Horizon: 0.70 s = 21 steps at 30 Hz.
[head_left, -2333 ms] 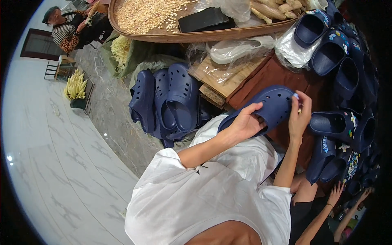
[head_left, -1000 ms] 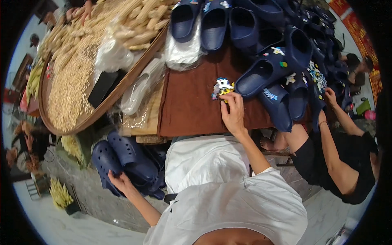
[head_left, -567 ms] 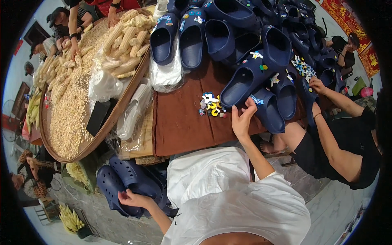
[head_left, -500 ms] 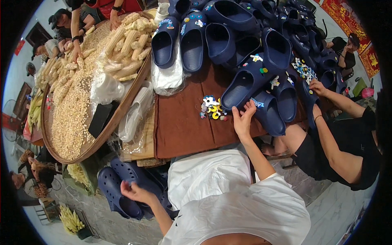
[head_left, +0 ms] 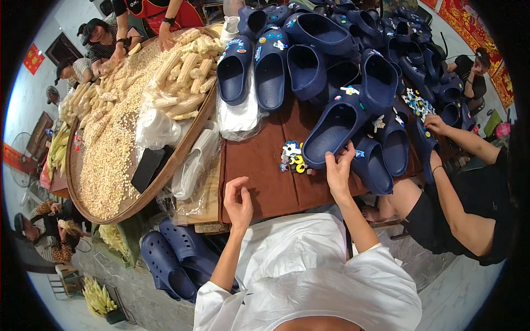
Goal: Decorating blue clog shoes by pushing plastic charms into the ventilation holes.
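Navy clog (head_left: 333, 132) — on brown table (head_left: 259, 182), heel gripped by right hand (head_left: 338, 172). Left hand (head_left: 238, 201) — empty, fingers curled, above table. Shoe charms (head_left: 292, 160) — loose beside clog; a dragged heel could scatter them.

The person is wearing a loose white short-sleeved shirt (head_left: 309, 276), its sleeves ending above the elbows. Both forearms and both hands, left (head_left: 238, 199) and right (head_left: 338, 172), are showing bare, without gloves.
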Available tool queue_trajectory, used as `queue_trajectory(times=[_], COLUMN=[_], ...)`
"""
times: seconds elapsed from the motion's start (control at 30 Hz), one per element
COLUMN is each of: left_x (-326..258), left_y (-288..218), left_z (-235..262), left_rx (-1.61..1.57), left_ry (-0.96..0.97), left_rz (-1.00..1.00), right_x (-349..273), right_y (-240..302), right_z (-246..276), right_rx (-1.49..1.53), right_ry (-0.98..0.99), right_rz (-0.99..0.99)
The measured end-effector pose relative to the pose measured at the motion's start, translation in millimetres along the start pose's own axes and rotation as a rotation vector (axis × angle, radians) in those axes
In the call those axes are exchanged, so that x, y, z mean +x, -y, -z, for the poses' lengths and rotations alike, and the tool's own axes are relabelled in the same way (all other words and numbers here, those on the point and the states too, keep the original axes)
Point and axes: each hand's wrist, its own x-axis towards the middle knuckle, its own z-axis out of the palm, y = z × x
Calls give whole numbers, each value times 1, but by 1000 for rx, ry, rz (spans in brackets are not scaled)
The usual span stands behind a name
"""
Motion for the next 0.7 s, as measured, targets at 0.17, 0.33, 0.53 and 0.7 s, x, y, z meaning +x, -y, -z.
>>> queue_trajectory(times=[0.17,0.33,0.53,0.7], left_x=[17,28,27,1], left_y=[-7,-21,-23,-11], left_z=[-6,-5,7,8], left_rx=[-156,-275,-653,-175], left_ry=[53,160,127,162], left_rz=[124,310,560,455], right_x=[-46,-101,-145,-159], right_y=[41,57,26,0], right_z=[-4,-21,-30,-29], right_rx=[224,244,91,105], right_ry=[209,436,648,739], right_rz=[-53,-5,-85,-213])
